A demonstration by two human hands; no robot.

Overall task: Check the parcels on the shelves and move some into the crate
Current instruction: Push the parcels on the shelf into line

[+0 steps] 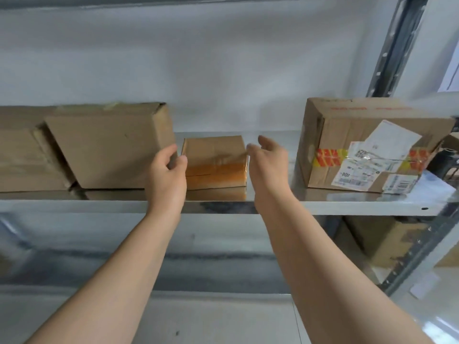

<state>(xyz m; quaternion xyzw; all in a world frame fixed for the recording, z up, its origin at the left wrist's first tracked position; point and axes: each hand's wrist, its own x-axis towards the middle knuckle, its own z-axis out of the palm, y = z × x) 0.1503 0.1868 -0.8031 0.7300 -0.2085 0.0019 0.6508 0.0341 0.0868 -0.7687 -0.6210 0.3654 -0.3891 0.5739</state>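
A small flat cardboard parcel [215,162] with an orange taped front lies in the middle of the metal shelf [347,207]. My left hand [168,173] is at the parcel's left edge, fingers loosely curved, thumb near its corner. My right hand [268,162] hovers at the parcel's right edge with the fingers spread and relaxed. Neither hand grips the parcel. No crate is in view.
A large plain carton [109,145] leans at the left, with another brown box [27,160] behind it. A taped carton with shipping labels [367,147] stands at the right. A steel upright [395,45] rises at the right. More boxes [387,242] sit on the shelf below.
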